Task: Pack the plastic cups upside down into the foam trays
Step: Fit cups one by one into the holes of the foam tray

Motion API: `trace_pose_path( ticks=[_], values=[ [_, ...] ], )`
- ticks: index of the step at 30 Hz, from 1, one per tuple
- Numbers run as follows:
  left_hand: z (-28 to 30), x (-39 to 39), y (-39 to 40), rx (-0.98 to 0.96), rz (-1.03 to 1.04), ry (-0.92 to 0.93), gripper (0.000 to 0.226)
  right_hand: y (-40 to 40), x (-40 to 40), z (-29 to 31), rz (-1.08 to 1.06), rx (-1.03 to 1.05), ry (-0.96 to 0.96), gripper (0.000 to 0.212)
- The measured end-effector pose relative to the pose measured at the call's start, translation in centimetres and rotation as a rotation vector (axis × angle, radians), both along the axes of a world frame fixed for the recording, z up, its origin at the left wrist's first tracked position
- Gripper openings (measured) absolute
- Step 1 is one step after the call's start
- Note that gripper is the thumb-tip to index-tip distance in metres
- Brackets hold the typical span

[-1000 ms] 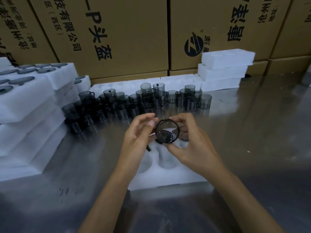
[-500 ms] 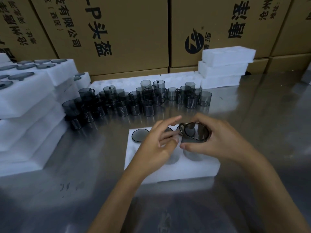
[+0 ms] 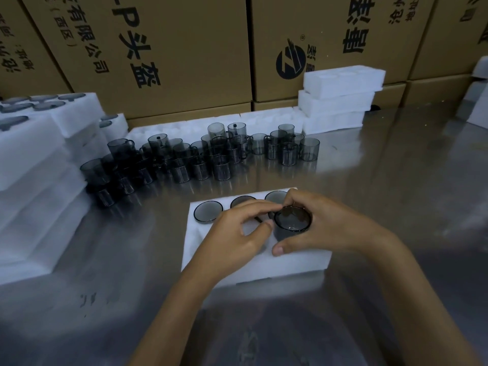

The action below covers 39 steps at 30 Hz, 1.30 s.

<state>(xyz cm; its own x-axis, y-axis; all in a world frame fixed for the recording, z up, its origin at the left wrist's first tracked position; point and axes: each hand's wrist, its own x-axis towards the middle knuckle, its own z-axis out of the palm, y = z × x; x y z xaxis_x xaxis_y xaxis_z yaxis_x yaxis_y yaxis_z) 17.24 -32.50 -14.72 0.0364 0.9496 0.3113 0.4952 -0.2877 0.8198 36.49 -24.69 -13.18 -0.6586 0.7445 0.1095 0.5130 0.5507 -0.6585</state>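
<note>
A white foam tray [image 3: 206, 249] lies on the steel table in front of me. Three smoky grey cups sit upside down in its far row; the leftmost [image 3: 208, 211] shows fully, the other two are partly hidden by my hands. My right hand [image 3: 324, 225] grips another smoky cup [image 3: 291, 217], bottom up, over the tray's near right pocket. My left hand [image 3: 237, 233] hovers over the tray's middle, its fingertips touching the cup's left rim. A crowd of loose upright cups [image 3: 200, 157] stands further back.
Stacked foam trays filled with cups [image 3: 34, 143] rise at the left. Empty foam trays [image 3: 340, 101] are stacked at the back right, with more foam [image 3: 184, 129] behind the cups. Cardboard boxes [image 3: 184, 48] wall off the back. Bare steel table [image 3: 396, 180] lies to the right.
Both hands carried the cup from in front of me, turned it bottom up and lowered it toward the tray's near right pocket. The tray's far row came into view.
</note>
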Motion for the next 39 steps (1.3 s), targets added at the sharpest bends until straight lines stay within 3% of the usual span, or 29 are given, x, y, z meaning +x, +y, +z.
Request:
trace_pose_path(
  ticks=[3, 6, 9, 11, 16, 19, 22, 25, 30, 33, 37, 39],
  values=[
    [0.0, 0.3, 0.0, 0.032, 0.019, 0.017, 0.021, 0.5, 1.0, 0.3, -0.004, -0.113, 0.083, 0.057],
    [-0.2, 0.3, 0.0, 0.0, 0.044, 0.078, 0.015, 1.4, 2.0, -0.2, -0.116, -0.16, 0.165, 0.043],
    [-0.6, 0.4, 0.1, -0.031, 0.08, 0.178, 0.015, 1.9, 2.5, -1.0, -0.083, -0.316, 0.037, 0.068],
    [-0.8, 0.5, 0.2, -0.021, 0.094, 0.219, 0.014, 2.0, 2.4, -1.4, -0.055, -0.441, 0.108, 0.079],
    [-0.6, 0.5, 0.1, -0.048, 0.093, 0.245, 0.009, 2.2, 2.2, -2.2, 0.031, -0.609, 0.307, 0.058],
    [-0.8, 0.3, 0.2, -0.019, 0.092, 0.317, 0.009, 2.2, 1.7, -2.9, -0.008, -0.609, 0.406, 0.045],
    [-0.7, -0.1, 0.7, 0.144, 0.175, 0.504, 0.013, 2.0, 0.0, -3.7, -0.141, -0.576, 0.601, 0.045],
    [-0.4, -0.6, 1.6, 0.222, 0.199, 0.605, 0.014, 1.5, -2.0, -4.3, -0.271, -0.503, 0.645, 0.042],
    [1.4, -3.1, 4.3, 0.092, 0.308, 0.157, 0.016, 2.6, -2.8, -4.9, -0.506, -0.605, 0.795, 0.022],
    [3.4, -6.2, 8.6, 0.084, 0.459, 0.298, 0.022, 4.3, -3.4, -4.9, -0.693, -0.596, 0.958, 0.019],
    [3.3, -8.9, 14.3, -0.273, 0.485, 0.6, 0.04, 5.3, -4.4, -6.2, -0.718, -0.364, 0.839, 0.032],
    [2.4, -9.3, 15.8, -0.383, 0.47, 0.644, 0.041, 5.5, -4.3, -6.5, -0.689, -0.359, 0.828, 0.037]
  ],
)
